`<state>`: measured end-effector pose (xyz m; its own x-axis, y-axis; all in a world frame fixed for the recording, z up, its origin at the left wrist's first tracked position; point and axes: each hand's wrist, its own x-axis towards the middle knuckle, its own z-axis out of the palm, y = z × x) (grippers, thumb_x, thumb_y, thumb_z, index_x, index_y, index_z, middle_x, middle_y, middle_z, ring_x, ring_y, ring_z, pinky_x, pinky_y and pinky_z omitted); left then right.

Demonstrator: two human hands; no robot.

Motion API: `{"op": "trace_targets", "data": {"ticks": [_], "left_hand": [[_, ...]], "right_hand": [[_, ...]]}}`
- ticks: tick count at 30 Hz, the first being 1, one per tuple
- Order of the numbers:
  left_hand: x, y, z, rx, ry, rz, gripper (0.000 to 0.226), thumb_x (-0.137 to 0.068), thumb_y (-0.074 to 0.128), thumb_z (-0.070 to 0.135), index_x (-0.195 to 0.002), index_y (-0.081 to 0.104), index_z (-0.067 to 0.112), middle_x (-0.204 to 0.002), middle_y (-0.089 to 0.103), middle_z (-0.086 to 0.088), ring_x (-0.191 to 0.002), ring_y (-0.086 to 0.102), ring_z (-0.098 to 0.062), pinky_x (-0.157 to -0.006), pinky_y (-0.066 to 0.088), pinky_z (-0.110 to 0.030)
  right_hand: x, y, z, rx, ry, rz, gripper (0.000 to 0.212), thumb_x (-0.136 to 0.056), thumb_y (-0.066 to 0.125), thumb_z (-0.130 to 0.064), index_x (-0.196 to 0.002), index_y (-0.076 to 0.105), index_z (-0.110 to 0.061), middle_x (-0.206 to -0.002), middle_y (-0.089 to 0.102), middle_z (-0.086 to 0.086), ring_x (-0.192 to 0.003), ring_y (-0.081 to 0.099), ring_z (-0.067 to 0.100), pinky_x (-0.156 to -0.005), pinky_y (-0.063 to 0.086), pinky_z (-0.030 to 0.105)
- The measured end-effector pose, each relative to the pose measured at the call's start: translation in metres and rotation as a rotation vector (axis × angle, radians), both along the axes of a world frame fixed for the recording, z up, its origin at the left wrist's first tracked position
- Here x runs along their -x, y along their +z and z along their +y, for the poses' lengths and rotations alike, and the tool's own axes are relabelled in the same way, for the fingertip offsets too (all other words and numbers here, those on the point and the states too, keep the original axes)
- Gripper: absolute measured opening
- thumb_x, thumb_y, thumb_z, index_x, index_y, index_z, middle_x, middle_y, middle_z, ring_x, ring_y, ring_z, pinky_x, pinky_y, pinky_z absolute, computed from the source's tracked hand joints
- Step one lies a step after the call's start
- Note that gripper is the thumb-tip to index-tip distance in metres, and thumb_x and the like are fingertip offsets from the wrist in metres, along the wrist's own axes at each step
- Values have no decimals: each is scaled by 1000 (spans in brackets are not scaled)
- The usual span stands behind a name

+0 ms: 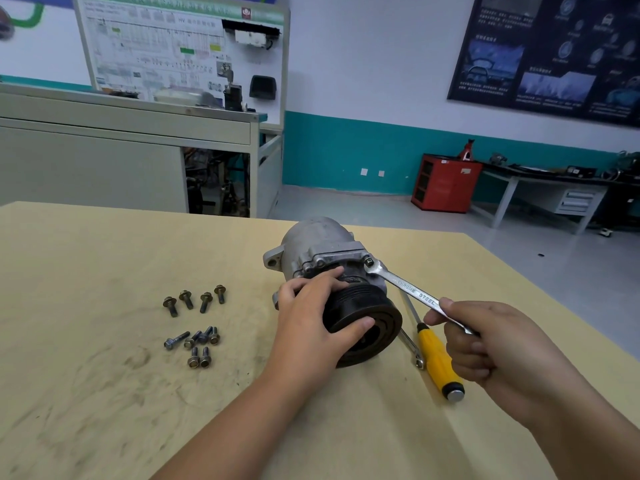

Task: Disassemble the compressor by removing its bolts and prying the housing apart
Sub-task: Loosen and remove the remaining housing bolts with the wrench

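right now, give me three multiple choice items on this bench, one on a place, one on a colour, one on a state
1. Where do the loose dark steel bolts lie?
A. left of the grey metal compressor
B. on its black pulley
C. right of the screwdriver

2. What colour is the plastic handle of the screwdriver?
A. red
B. yellow
C. blue

3. What is the silver chrome steel spanner doing?
A. lying flat on the table
B. its open end sits on a bolt on the compressor, held by the right hand
C. held by the left hand

Key: 1 A, bolts are grouped on the tan table left of it; 2 B, handle is plainly yellow; 3 B, its head sits on the housing bolt.
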<state>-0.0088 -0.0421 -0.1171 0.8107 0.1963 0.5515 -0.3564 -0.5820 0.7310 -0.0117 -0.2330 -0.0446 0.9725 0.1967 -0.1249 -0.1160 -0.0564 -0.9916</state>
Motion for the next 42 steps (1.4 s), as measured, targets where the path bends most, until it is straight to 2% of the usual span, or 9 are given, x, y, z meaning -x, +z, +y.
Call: {"op": "trace_targets", "data": {"ticks": [6,10,16,19,22,25,29,35,42], "left_hand": [[1,0,0,9,-4,2,57,-72,79,38,-122,50,41,-107,37,55,-116,13,23,-92,23,-2],[0,-1,1,9,4,0,53,-71,79,38,-114,48,45,-108,40,52,-116,14,22,-93,22,-3],[2,1,0,7,13,6,44,-69,79,38,-99,49,48,-114,32,54,-117,22,10,-93,21,-3],[3,3,0,6,19,-2,47,-69,80,37,-100,47,50,-119,41,42,-115,23,8,-90,16,5],[4,4,-1,21,7,-8,53,-69,81,36,-100,43,56,-112,47,37,-115,19,18,-90,18,5],[4,4,-1,18,8,9,54,-69,80,38,-100,40,59,-120,50,29,-117,21,13,-92,20,3],[5,4,-1,20,9,16,53,-70,80,38,-97,40,60,-124,52,26,-118,23,5,-93,22,-1],[5,5,-1,25,1,13,52,-70,80,38,-95,40,60,-124,51,28,-119,23,4,-95,25,-8],[6,7,-1,25,4,28,52,-70,80,38,-95,40,60,-124,53,24,-118,24,4,-90,18,5]], "right_hand": [[6,2,5,-256,75,245,25,-93,36,-20,-71,43,-10,-49,18,-4,-35,13,7,-37,14,21],[10,1,10,-291,119,229,14,-88,37,-13,-76,44,-10,-51,20,-3,-37,15,8,-38,17,22],[11,7,10,-426,125,310,3,-72,51,-7,-76,50,-6,-49,41,4,-39,39,13,-52,34,27],[16,3,17,-351,150,285,4,-77,51,-2,-79,54,-4,-52,51,7,-37,45,13,-39,40,21],[19,-8,23,-179,122,175,11,-91,42,2,-91,51,-4,-48,41,3,-31,28,9,-35,26,17],[19,-15,25,-29,41,40,17,-93,36,5,-94,53,-1,-45,29,-2,-33,20,6,-34,17,15],[12,-25,25,171,-50,-78,34,-100,37,-19,-86,63,-3,-42,27,-7,-36,21,8,-37,19,16],[6,-28,17,159,-77,-96,33,-98,45,-21,-82,69,-6,-45,27,-6,-39,19,8,-36,18,14],[8,-22,19,90,-27,-113,24,-94,51,-14,-82,65,2,-46,28,1,-39,20,10,-36,21,14]]}}
